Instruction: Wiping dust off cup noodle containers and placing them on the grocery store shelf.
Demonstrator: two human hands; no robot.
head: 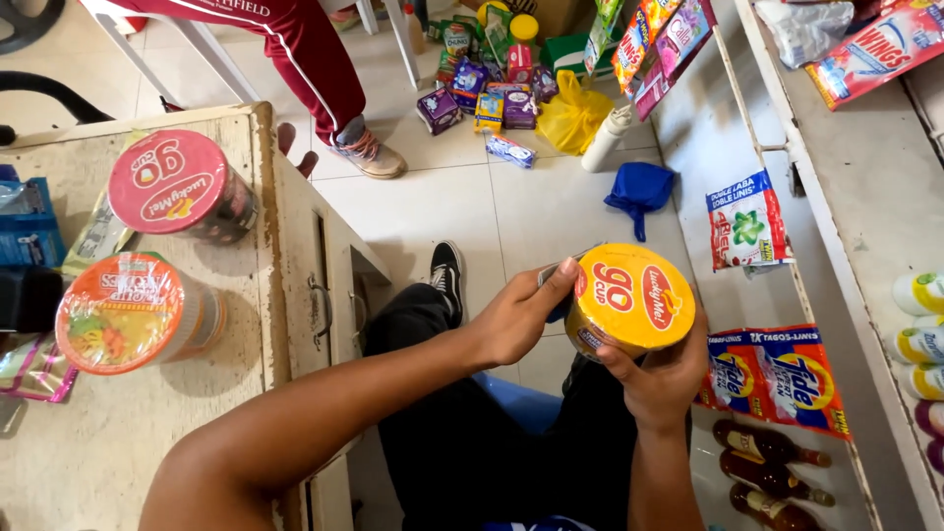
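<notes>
Right now both hands are closed on a yellow noodle cup (629, 300), held in the air over the person's lap, well clear of the counter (147, 433). The left hand (516, 320) grips its side with the thumb up near the lid's rim, and something thin and dark sits between those fingers and the cup; I cannot tell what it is. The right hand (661, 379) cradles the cup from beneath and on the far side, fingers wrapped up the wall.

The likeliest trouble, in my judgement, is a slip: the cup is tilted toward the camera, and if either hand lets go to shift its hold, it could drop to the tiled floor (472, 206). A hard squeeze on the thin wall could also dent it or crack the lid seal.

On the counter, a red-lidded cup (177, 187) and an orange-lidded cup (128, 313) lie on their sides, near each other and not far from the front edge. A bump from the left forearm, which passes just beside that edge, could set one rolling off.

Packets and boxes (492, 93) lie scattered on the floor beyond, beside another person's shoe (372, 157), and bottles (772, 462) lie low on the right; a falling cup could land among these.
</notes>
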